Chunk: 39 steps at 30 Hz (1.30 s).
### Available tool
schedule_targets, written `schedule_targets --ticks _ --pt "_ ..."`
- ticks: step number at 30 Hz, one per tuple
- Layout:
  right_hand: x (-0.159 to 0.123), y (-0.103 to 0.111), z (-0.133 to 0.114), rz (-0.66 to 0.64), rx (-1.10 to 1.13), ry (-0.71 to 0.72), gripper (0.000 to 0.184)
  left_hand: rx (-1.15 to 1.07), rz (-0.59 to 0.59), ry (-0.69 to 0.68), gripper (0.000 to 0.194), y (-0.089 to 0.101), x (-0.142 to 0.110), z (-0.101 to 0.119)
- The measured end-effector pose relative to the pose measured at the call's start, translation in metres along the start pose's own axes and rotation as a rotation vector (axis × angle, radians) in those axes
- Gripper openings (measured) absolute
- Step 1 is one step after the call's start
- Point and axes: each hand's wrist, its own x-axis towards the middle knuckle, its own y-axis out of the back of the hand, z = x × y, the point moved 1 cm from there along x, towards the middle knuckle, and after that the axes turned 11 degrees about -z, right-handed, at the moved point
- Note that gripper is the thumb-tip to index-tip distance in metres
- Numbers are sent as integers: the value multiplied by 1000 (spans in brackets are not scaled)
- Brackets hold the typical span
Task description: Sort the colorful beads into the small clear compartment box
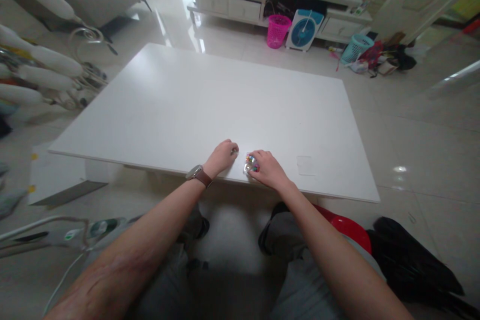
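Note:
My right hand is wrapped around a small clear container on the white table, near its front edge. Colourful shiny bits, too small to name, show inside it. Just left of it, my left hand is closed with the fingertips pinched together. Something small and dark shows at those fingertips, but I cannot make out what it is. A brown-strapped watch is on my left wrist. Right of my right hand, a thin clear square piece lies flat on the table.
The white table stretches out ahead. Beyond it stand a pink basket, a blue-and-white fan and a teal basket. Close by at lower right are a red stool and a black bag.

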Motion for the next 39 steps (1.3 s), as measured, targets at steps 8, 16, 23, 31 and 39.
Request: schedule_targets --ticks 8,16,23,31,39 --pt "1 0 1 -10 -2 6 45 7 -82 68 23 8 -1 -2" --pt "0 1 0 -5 -1 7 44 -72 -140 92 17 17 -3 -4" --pt "1 1 1 -9 7 16 45 -22 -138 77 13 9 -3 -4" --pt "1 -1 3 -8 15 26 45 -52 -156 107 15 18 -3 -5" --pt "1 3 -1 69 24 -26 40 -301 -211 4 10 23 1 6"
